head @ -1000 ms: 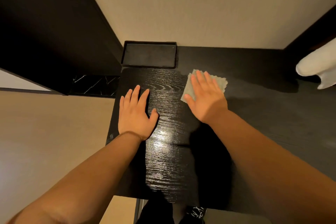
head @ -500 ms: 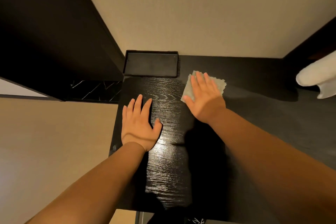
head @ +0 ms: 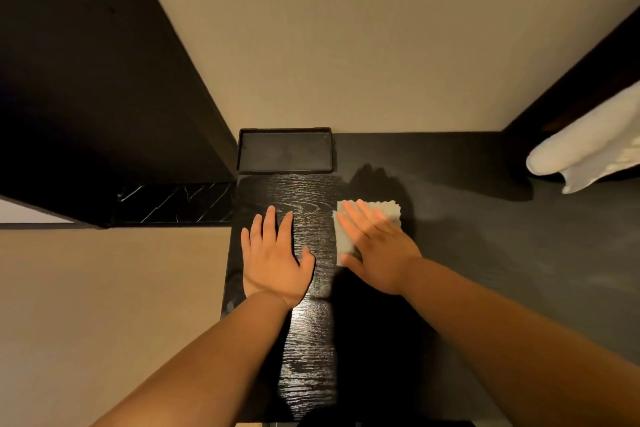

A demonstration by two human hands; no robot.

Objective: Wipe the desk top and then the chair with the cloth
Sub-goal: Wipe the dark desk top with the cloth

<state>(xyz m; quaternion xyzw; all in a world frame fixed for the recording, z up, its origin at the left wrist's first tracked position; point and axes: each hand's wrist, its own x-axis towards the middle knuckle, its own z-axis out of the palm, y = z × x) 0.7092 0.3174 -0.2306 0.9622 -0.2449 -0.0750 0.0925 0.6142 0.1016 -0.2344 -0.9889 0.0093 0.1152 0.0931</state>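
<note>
Dark wood-grain bench (head: 485, 253), black tray (head: 284, 152) at its far left, against the wall. Left grip (head: 273, 260) flat on the bench, fingers spread, holding nothing. Right grip (head: 377, 253) just right of it, fingers straight, blurred, pressing the grey cloth (head: 389, 210) onto the bench

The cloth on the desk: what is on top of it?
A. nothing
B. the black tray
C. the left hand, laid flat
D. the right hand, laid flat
D: the right hand lies flat on the cloth, while the left hand rests on the bare desk top.
</note>
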